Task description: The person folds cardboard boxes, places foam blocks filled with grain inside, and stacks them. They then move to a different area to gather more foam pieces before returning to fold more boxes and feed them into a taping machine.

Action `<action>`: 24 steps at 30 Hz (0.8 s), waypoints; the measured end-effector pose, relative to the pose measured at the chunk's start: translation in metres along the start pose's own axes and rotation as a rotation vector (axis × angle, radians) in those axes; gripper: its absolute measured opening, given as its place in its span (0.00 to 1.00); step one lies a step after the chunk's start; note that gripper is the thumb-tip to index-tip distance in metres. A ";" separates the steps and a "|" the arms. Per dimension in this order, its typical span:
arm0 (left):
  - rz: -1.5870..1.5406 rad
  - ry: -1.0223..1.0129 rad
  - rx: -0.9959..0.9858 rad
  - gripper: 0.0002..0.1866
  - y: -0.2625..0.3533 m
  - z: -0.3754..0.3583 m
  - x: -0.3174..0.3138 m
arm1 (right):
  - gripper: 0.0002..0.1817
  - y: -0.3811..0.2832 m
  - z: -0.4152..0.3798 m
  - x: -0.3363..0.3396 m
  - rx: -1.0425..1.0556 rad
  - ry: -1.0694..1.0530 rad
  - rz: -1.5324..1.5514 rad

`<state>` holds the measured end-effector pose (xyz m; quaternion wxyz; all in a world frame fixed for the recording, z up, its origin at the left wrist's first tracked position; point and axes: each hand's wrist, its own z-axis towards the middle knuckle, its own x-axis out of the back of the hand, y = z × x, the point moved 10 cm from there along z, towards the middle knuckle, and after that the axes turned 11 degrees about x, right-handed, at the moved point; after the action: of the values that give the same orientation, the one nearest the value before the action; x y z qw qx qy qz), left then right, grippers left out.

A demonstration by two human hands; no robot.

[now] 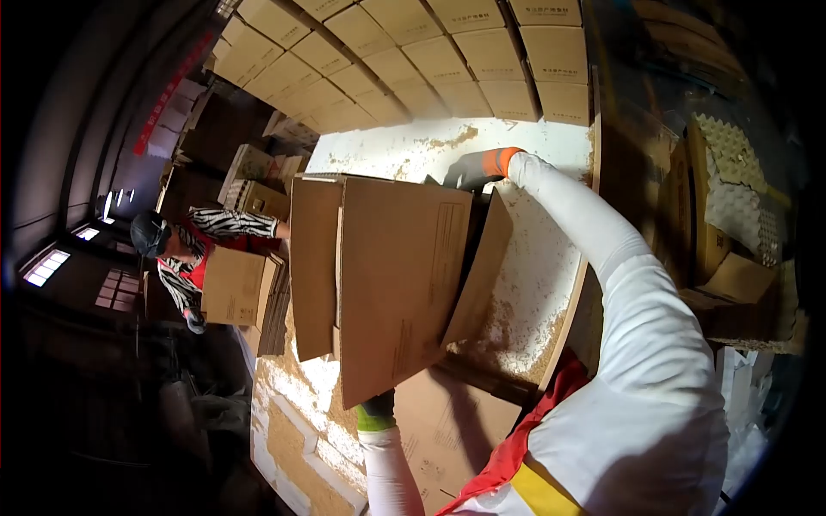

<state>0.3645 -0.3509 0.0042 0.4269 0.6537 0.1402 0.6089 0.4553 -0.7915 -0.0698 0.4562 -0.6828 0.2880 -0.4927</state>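
A cardboard box (400,279) with open flaps stands tilted in front of me between my hands. My right hand (471,171), in a dark glove with an orange cuff, grips the box's far edge near a spread flap. My left hand (377,411), in a dark glove with a green cuff, holds the near lower corner, its fingers partly hidden behind the cardboard. Below the box lies a flat cardboard piece (456,421). The inside of the box is mostly hidden.
Closed cartons (413,60) are stacked along the table's far side. The white tabletop (538,267) carries brown crumbs. At left, a co-worker (194,249) in striped sleeves stands beside folded cardboard (274,301). Egg trays (731,155) sit at right.
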 end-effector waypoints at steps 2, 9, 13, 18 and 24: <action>0.287 0.065 -0.172 0.25 0.025 0.006 -0.003 | 0.23 0.012 0.019 -0.007 0.013 -0.097 -0.478; -0.082 -0.226 0.014 0.23 0.061 0.063 -0.028 | 0.17 0.089 0.003 0.004 -0.044 0.359 0.518; -0.756 -0.252 0.446 0.31 0.020 0.074 -0.065 | 0.23 0.086 -0.057 0.012 0.382 1.179 0.935; -1.004 -0.007 0.811 0.51 -0.030 0.040 -0.064 | 0.27 0.135 -0.053 0.007 0.411 0.962 -0.266; -1.156 -0.305 0.876 0.52 -0.071 0.016 -0.180 | 0.32 0.111 -0.043 -0.008 0.404 0.869 0.691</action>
<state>0.3638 -0.4416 -0.1679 0.3943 0.6634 0.6312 0.0776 0.4185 -0.8455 -0.1698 0.5516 -0.1846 0.5546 -0.5950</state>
